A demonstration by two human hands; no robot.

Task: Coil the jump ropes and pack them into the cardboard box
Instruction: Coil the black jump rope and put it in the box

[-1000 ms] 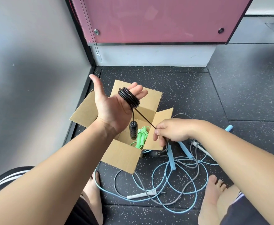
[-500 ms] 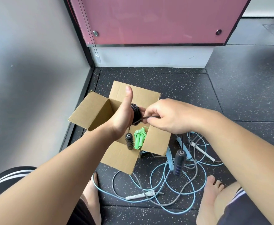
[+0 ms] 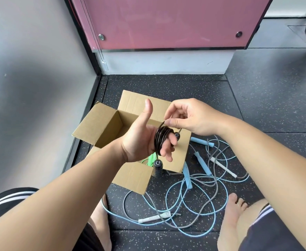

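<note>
Your left hand (image 3: 141, 142): thumb up, fingers extended, black jump rope (image 3: 162, 139) wound in coil round them, held above open cardboard box (image 3: 101, 124). Your right hand (image 3: 190, 118): thumb and forefinger pinch rope at top of coil. 1 black handle (image 3: 157, 168) hangs below left hand, over box's near flap; 2nd handle (image 3: 177, 136) just beside fingertips. Green jump rope (image 3: 151, 158) inside box. Blue jump rope (image 3: 187, 178) and grey jump rope (image 3: 222, 167) lie tangled on floor, right of box.

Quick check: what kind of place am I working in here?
Probably a gym or exercise room: speckled rubber floor mats, and several jump ropes lying tangled on them beside a cardboard box.
</note>
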